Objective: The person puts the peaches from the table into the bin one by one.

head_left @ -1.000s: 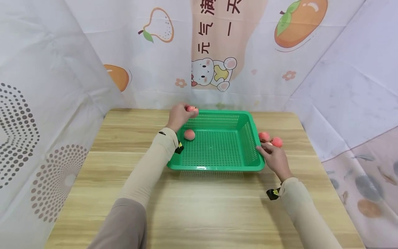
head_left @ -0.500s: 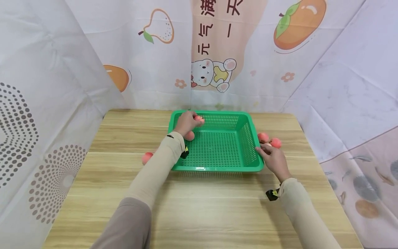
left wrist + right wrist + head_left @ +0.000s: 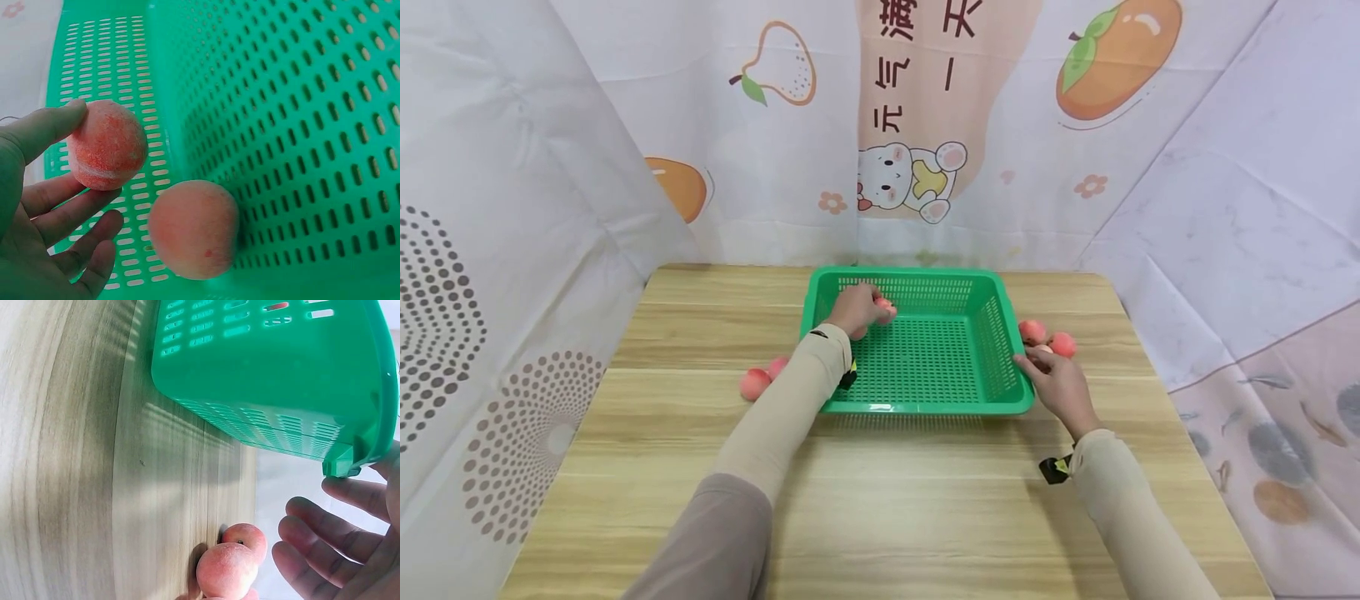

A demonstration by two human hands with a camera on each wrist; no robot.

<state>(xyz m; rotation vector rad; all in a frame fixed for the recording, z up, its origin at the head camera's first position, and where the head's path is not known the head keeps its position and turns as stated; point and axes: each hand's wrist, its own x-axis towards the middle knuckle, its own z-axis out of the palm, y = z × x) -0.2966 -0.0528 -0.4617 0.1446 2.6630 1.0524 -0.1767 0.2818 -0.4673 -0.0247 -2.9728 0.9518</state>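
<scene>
Inside the left end of a green plastic basket [image 3: 925, 407], my left hand [image 3: 854, 308] holds a peach [image 3: 107, 145] between thumb and fingers, above the basket's floor. A second peach [image 3: 194, 230] rests on that floor close by, mostly covered by the hand in the head view. My right hand [image 3: 1060, 387] pinches the basket's right rim; in the right wrist view the index finger touches beneath the rim and the other fingers are spread away. Beyond this hand several peaches [image 3: 1062, 344] lie together on the table, partly hidden by its fingers.
Two more peaches [image 3: 755, 384] lie on the wooden table [image 3: 910, 517] left of the basket, beside my left forearm. Printed cloth [image 3: 775, 167] hangs behind the table and along both sides.
My left hand has carried its peach rightward and down from above the basket's back left corner into the basket. Two peaches left of the basket have come into view. The right hand stays on the rim.
</scene>
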